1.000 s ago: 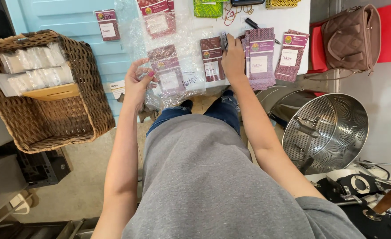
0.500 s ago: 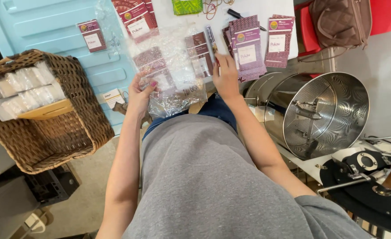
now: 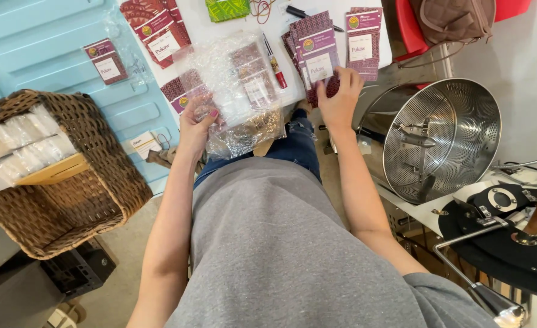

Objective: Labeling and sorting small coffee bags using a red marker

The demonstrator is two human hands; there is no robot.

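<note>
My left hand grips the left edge of a clear plastic bag that holds several purple labelled packets. The bag rests over the edge of a white table. My right hand reaches to a stack of purple packets with white labels, fingertips on its lower edge. More purple packets lie just right of the stack. A red marker pen lies between the bag and the stack.
A wicker basket with clear-wrapped packs stands at the left. Red-patterned packets and a single packet lie at upper left on a light blue surface. A perforated steel drum sits at the right, a brown bag above it.
My right hand has moved right, from the packets beside the bag to the lower edge of the purple stack. The left hand keeps hold of the plastic bag. The view has shifted.
</note>
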